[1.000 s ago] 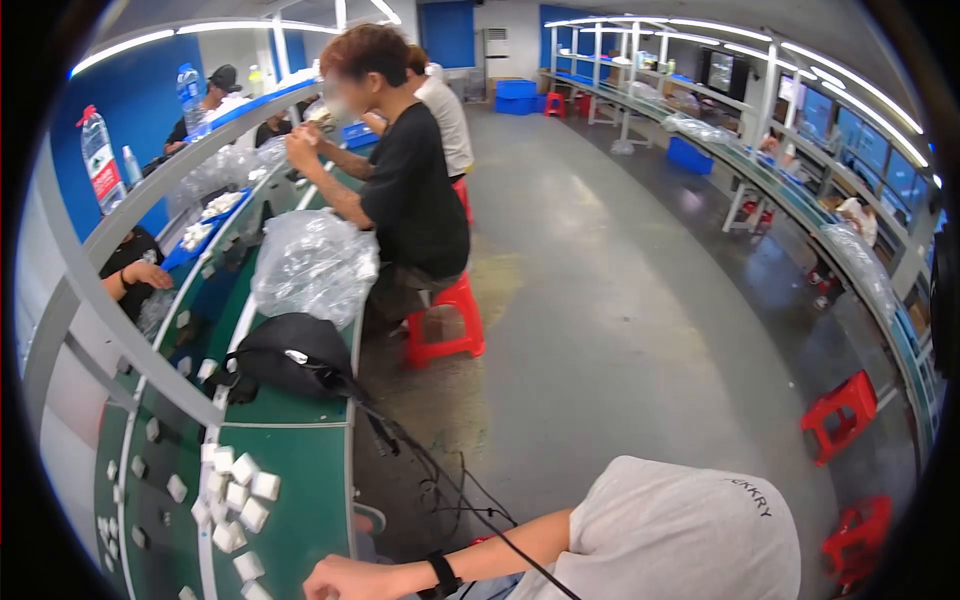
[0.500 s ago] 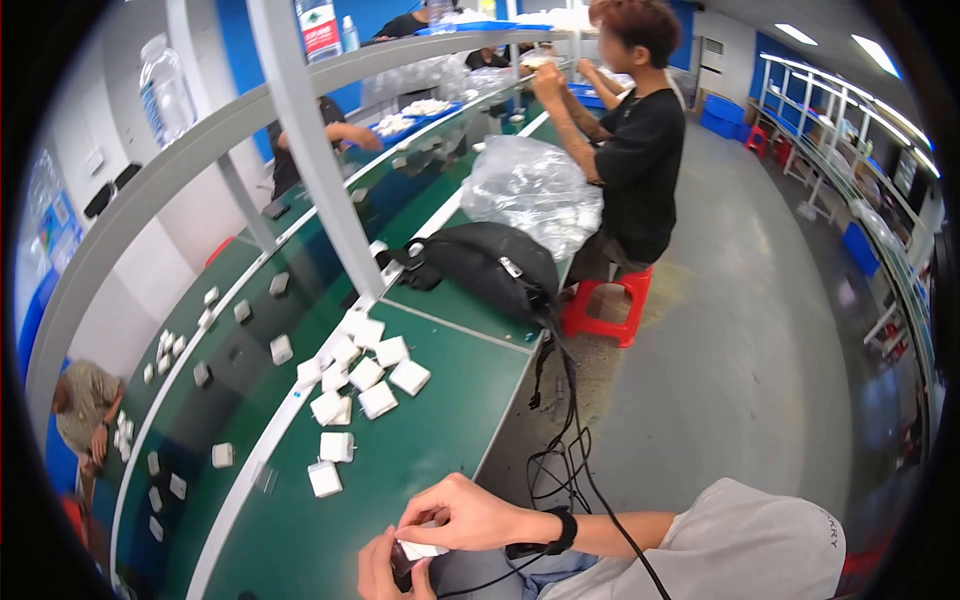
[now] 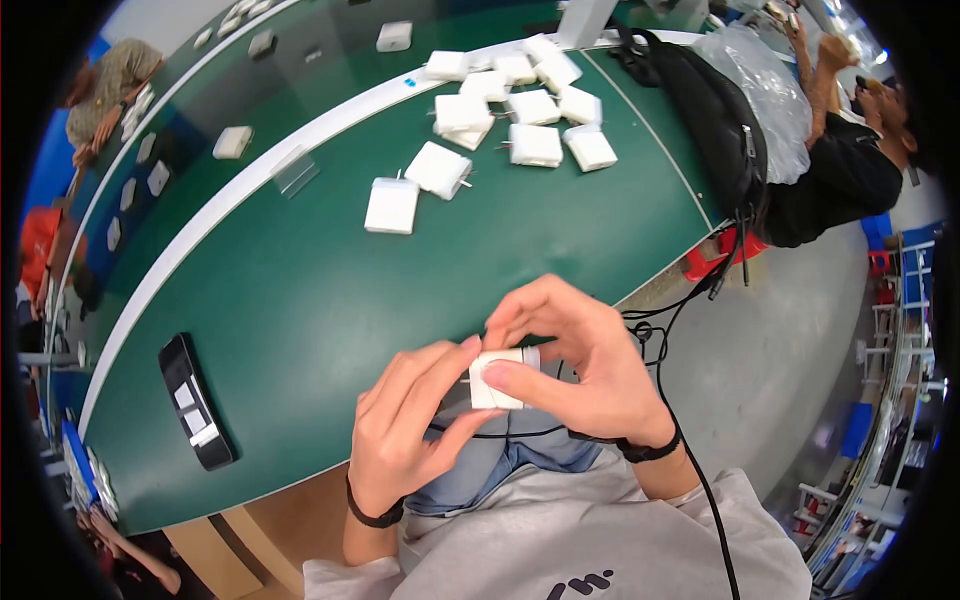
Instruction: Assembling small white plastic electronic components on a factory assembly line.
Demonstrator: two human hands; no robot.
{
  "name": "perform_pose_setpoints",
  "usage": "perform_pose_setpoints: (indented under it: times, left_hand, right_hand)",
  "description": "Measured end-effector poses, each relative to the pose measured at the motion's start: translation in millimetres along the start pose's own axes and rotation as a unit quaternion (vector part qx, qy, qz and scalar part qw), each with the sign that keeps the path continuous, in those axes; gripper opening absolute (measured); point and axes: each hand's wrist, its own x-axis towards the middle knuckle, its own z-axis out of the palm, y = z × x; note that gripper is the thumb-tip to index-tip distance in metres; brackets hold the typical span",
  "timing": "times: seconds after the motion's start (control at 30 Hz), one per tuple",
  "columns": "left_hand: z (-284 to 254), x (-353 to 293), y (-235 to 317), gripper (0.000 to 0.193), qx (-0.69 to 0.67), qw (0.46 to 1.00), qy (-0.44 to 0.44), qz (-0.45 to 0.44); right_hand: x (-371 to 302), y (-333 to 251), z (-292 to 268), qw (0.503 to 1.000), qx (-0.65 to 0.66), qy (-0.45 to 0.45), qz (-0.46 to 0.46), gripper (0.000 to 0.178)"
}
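Note:
A small white plug-in charger [image 3: 492, 394] is held in front of my body, level with the table's near edge. My left hand [image 3: 398, 425] pinches its left side between thumb and fingers. Across its top lies the thumb of my right hand [image 3: 600, 365], with those fingers curled round the far and right sides. Farther off on the green table [image 3: 300, 330] is a loose cluster of similar white chargers [image 3: 535, 145], several with metal prongs showing. Two of them, one a white charger [image 3: 391, 206] lying flat, are nearest to my hands.
A black phone [image 3: 197, 402] lies at the left. A clear plastic piece [image 3: 295, 172] sits by the white rail [image 3: 225, 205], beyond which runs a belt with more chargers. At right are a black bag [image 3: 705, 120], dangling cables [image 3: 670, 330] and a co-worker [image 3: 850, 190].
My view has swung down and left, bringing both hands toward the middle and the phone into sight. Both hands still hold a white charger; the right thumb now lies across it.

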Motion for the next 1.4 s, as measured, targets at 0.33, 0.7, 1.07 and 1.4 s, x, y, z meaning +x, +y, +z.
perform_pose_setpoints:
  times: [0.33, 0.7, 1.07, 1.4]
  left_hand:
    - [0.8, -10.0, -4.4, 0.061, -0.005, 0.999, 0.045, -0.007]
    - [2.3, -5.6, -3.5, 0.055, 0.022, 0.999, 0.047, -0.006]
    - [9.3, -7.1, -5.8, 0.057, 0.046, 0.998, 0.032, 0.030]
    - [7.5, -5.6, -7.4, 0.057, 0.053, 0.996, 0.032, 0.057]
  right_hand:
    - [-7.1, 9.6, 0.7, 0.999, 0.030, 0.019, 0.027, 0.021]
    - [-6.5, 13.0, -8.0, 0.999, 0.018, 0.006, 0.041, 0.018]
    - [-7.7, 22.8, 1.6, 0.997, 0.049, 0.052, -0.013, 0.015]
    - [1.7, 30.1, -2.7, 0.994, -0.025, 0.006, -0.105, 0.014]
